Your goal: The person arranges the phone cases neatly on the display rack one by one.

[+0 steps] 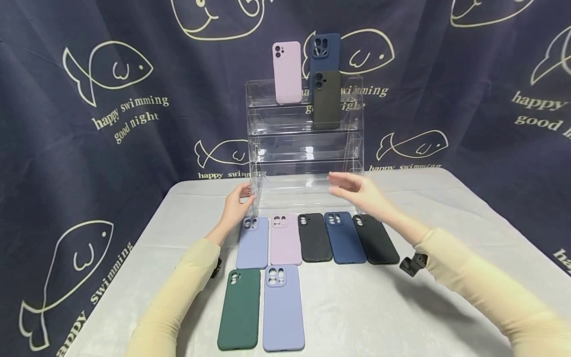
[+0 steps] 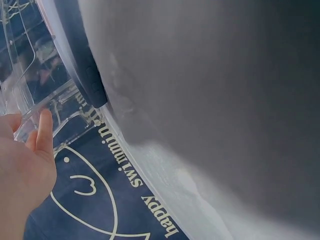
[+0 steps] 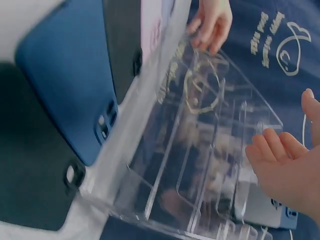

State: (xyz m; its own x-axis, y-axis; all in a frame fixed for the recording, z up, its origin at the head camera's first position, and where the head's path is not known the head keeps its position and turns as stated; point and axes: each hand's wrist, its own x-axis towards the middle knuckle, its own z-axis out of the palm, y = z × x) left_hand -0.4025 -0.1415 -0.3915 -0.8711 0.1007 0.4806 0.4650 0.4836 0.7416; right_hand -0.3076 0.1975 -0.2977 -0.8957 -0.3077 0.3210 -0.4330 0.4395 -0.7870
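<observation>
A clear tiered display rack [image 1: 308, 132] stands on the table. My left hand [image 1: 236, 204] grips its left side panel between thumb and fingers; the left wrist view shows this hand [image 2: 30, 165] at the clear edge. My right hand [image 1: 363, 196] is raised in front of the rack's lower right, fingers extended and nothing held; it also appears palm-up in the right wrist view [image 3: 290, 165]. In the upper tiers stand a pink phone case [image 1: 287, 74], a dark blue phone case [image 1: 330, 62] and, partly covering it, a black phone case [image 1: 327, 101].
Before the rack lie a lavender case [image 1: 253, 245], a pink case [image 1: 286, 243], a black case [image 1: 314, 240], a blue case [image 1: 345, 240] and another black case [image 1: 376, 240]. Nearer are a green case [image 1: 239, 310] and a larger lavender case [image 1: 284, 312]. A patterned curtain [image 1: 178, 99] hangs behind.
</observation>
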